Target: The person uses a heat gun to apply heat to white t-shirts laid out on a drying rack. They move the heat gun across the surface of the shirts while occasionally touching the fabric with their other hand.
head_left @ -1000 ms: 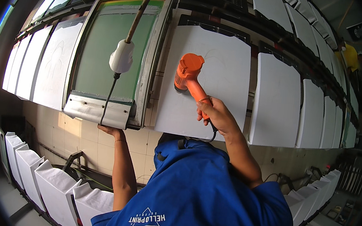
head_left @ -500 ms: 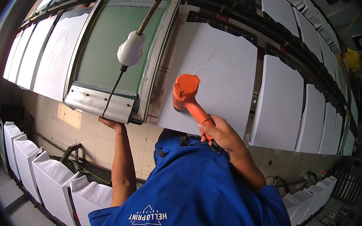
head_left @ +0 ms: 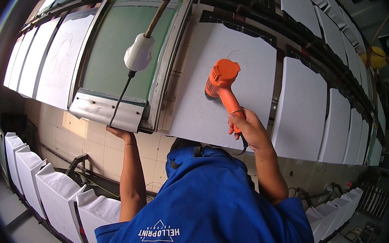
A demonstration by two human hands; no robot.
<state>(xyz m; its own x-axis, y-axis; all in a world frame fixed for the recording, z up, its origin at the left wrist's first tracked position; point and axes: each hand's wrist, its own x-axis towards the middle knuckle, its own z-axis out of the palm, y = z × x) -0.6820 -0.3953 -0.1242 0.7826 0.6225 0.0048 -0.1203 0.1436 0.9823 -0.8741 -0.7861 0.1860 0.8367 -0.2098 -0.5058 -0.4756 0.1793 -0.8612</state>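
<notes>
My right hand (head_left: 249, 127) is closed around the handle of an orange heat gun (head_left: 225, 76). The gun's dark nozzle points down over a white fabric piece (head_left: 249, 87) that bears a faint outline print. To the left lies a screen-printing frame (head_left: 168, 65) with green mesh and a metal strip (head_left: 106, 110) along its near end. My left hand (head_left: 122, 134) rests against the near edge of that strip, its visible fingers stretched out to the left and partly hidden beneath it. A dark cord (head_left: 121, 98) runs down over the mesh toward that hand.
Over the screen hangs a stick (head_left: 164, 8) with a white bulky wrapping (head_left: 138, 53). More white fabric-covered boards (head_left: 299, 108) line the table on both sides. Behind me stands another row of white-covered boards (head_left: 59, 193). A yellow thing (head_left: 376, 57) shows at the far right.
My right hand has moved the heat gun to the right and farther from me over the white fabric. My left hand has stayed at the screen's near edge.
</notes>
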